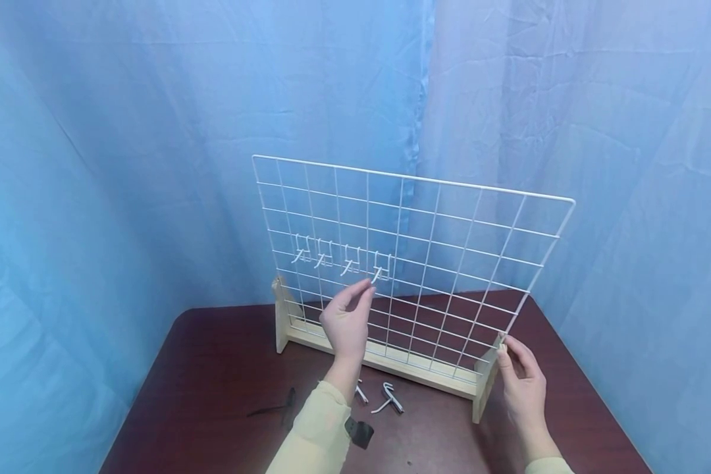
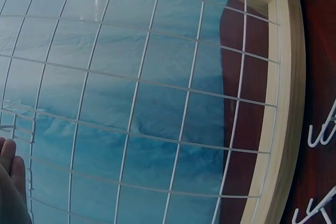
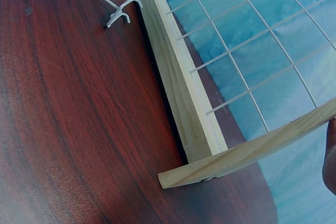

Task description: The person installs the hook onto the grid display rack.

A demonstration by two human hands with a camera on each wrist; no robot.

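Note:
My left hand point(image 1: 348, 322) pinches the tip of a white wire hook point(image 1: 381, 271) between thumb and fingers. This hook hangs on the white wire grid panel point(image 1: 415, 178), rightmost in a row of several like it, such as the hook point(image 1: 349, 264) to its left. In the left wrist view, the fingertips point(image 2: 7, 153) show at the left edge, close to the hook's wires. My right hand point(image 1: 524, 388) grips the top of the right wooden support point(image 1: 484, 385) at the grid's side edge. Only a bit of that hand point(image 3: 331, 166) shows in the right wrist view.
A wooden base bar point(image 1: 415, 371) carries the grid on the dark red table point(image 1: 213, 368). Loose white hooks lie before the base, one hook point(image 1: 394, 399) in plain sight, another point(image 1: 361, 392) partly behind the left forearm. A blue curtain point(image 1: 154, 131) hangs behind.

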